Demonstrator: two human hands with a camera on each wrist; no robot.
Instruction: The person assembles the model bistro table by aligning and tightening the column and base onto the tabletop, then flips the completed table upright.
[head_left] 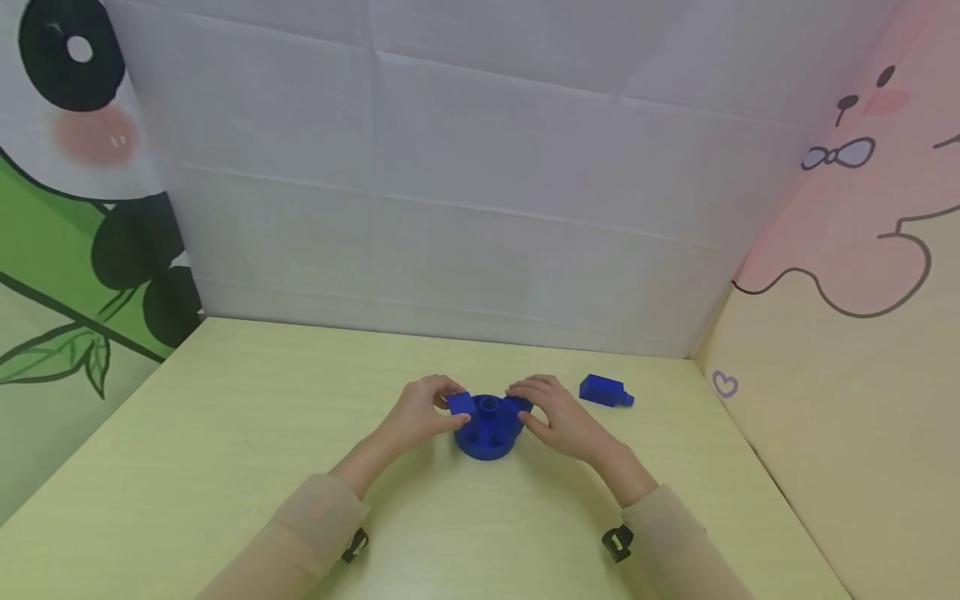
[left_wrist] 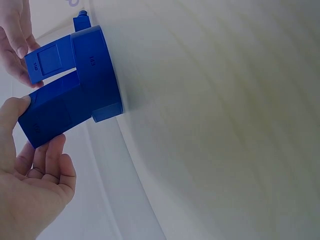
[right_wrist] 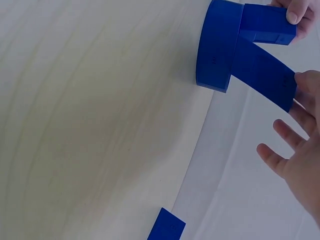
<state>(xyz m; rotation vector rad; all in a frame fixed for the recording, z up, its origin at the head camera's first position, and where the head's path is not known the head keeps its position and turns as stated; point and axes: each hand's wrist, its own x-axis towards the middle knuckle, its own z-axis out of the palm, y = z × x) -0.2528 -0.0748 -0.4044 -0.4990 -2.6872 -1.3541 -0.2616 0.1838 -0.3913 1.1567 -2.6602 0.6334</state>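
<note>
Yellow table [head_left: 187, 450]; white backdrop [head_left: 465, 167] behind; pink cartoon figure [head_left: 855, 242] right.

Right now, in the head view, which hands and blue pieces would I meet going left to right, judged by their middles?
Left hand → blue block it pinches → round blue base → blue block at the right hand's fingers → right hand → loose blue block with a narrow tip.

Number 150 can be read on upper blue block [left_wrist: 50, 59] in left wrist view. Tiny numbers printed on round base [left_wrist: 98, 70] and lower blue block [left_wrist: 52, 111]; too dim to be read surely.
</note>
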